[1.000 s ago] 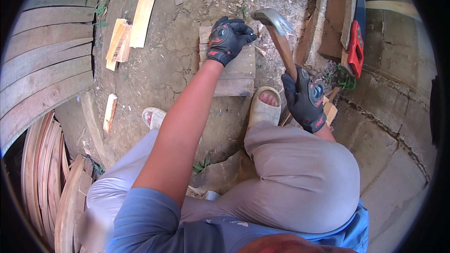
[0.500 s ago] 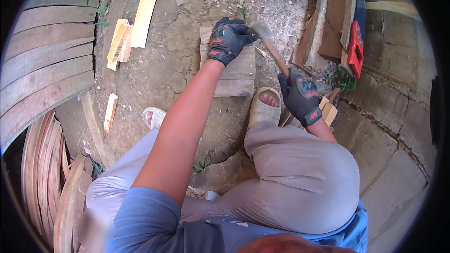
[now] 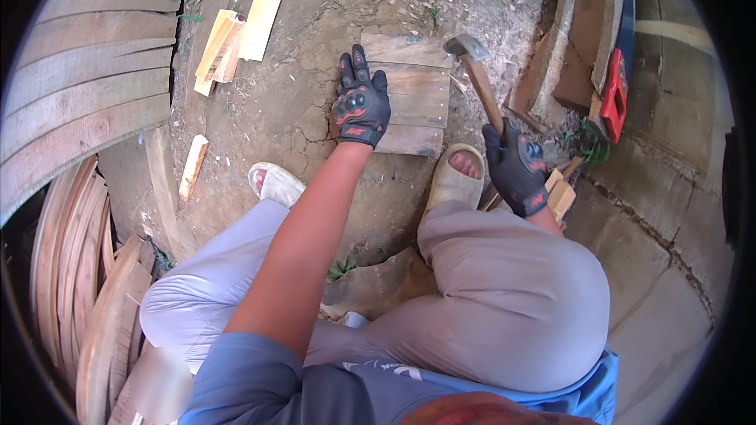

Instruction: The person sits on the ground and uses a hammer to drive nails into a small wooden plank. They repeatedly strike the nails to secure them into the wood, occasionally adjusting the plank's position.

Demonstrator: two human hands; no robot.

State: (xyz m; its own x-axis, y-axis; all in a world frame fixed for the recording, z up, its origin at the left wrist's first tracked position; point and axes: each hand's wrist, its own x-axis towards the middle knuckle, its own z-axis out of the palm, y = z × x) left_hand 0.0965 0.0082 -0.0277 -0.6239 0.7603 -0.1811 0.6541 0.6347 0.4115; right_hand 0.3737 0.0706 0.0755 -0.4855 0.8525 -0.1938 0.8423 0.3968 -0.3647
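Note:
A small panel of joined wooden boards (image 3: 417, 96) lies on the ground in front of my feet. My left hand (image 3: 361, 109), in a black glove with red marks, rests at the panel's left edge. Its fingers stretch away from me, and nothing shows in them. On the other side, my right hand (image 3: 518, 167), gloved the same way, grips the lower end of a hammer's wooden handle (image 3: 483, 93). The metal hammer head (image 3: 466, 47) is raised just beyond the panel's upper right corner. Whatever lies under my left palm is hidden.
Yellowish wood offcuts (image 3: 264, 16) lie at the far left, with a smaller piece (image 3: 193, 167) nearer. A red-handled handsaw (image 3: 614, 98) leans by timber beams (image 3: 587, 39) at right. Curved planks (image 3: 67, 260) are stacked at lower left. More offcuts (image 3: 560, 195) lie beside my right wrist.
My left hand has moved from the panel's right side near the hammer head to its left edge, and its fingers have straightened. The hammer stays in my right hand.

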